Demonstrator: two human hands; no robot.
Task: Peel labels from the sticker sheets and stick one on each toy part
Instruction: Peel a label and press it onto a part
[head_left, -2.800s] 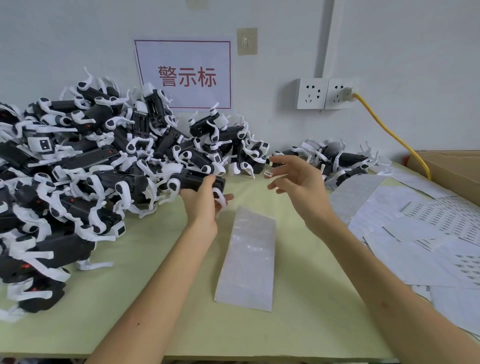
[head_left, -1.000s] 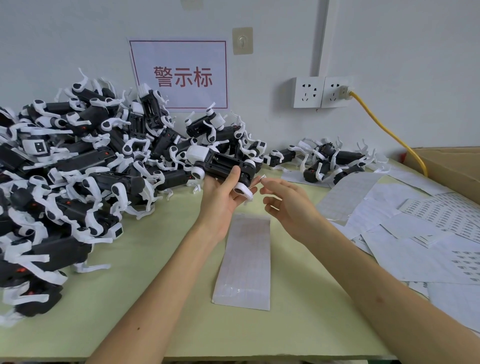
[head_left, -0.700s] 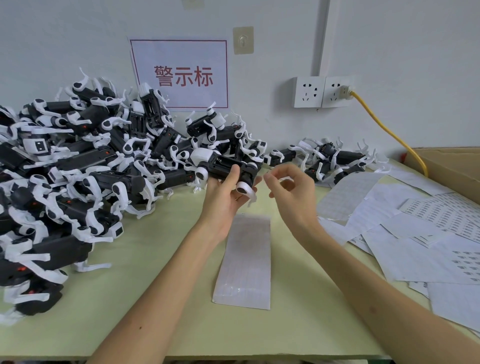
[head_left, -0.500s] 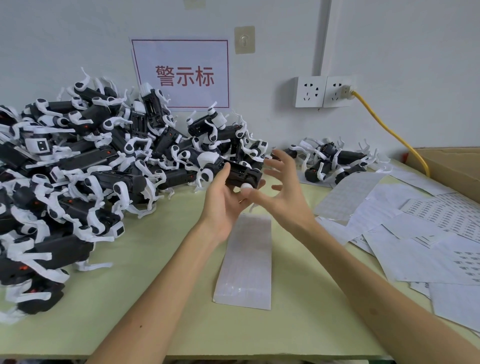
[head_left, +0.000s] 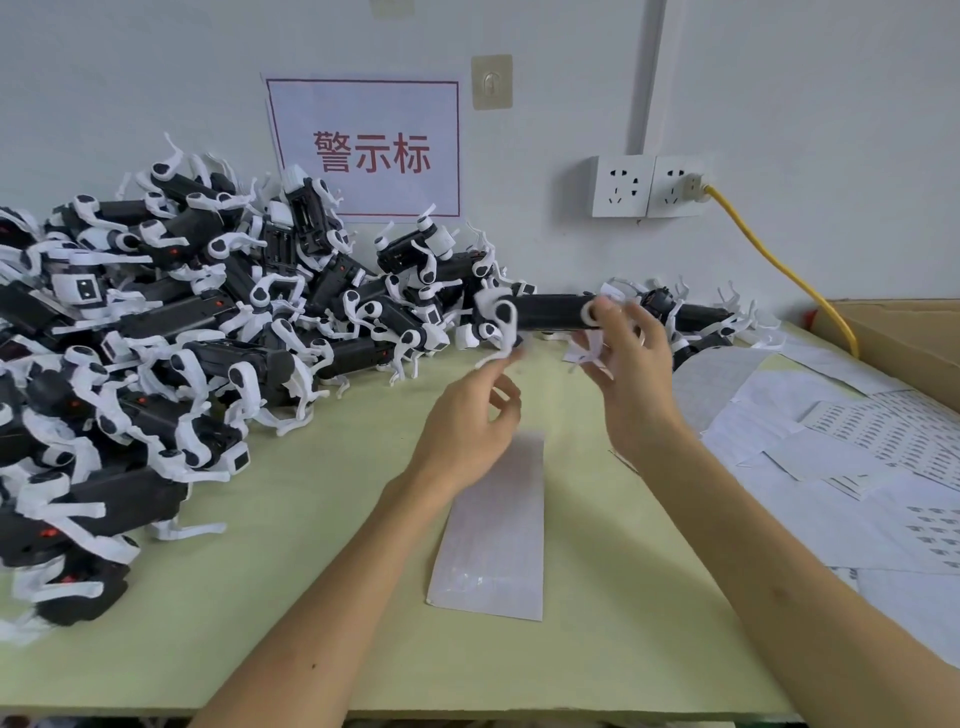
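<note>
The right hand (head_left: 631, 379) is pinching a toy part (head_left: 550, 312) by its end, twelve o'clock of the sticker sheet (head_left: 493, 525). The left hand (head_left: 465, 423) is hanging empty, fingers loosely curled. The part is probably being set aside; the next move is calling for a fresh peel off that sheet.

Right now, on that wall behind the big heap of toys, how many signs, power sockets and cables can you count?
Sign with red lettering: 1
Power sockets: 2
Yellow cable, plugged into the right-hand socket: 1
Total: 4
</note>
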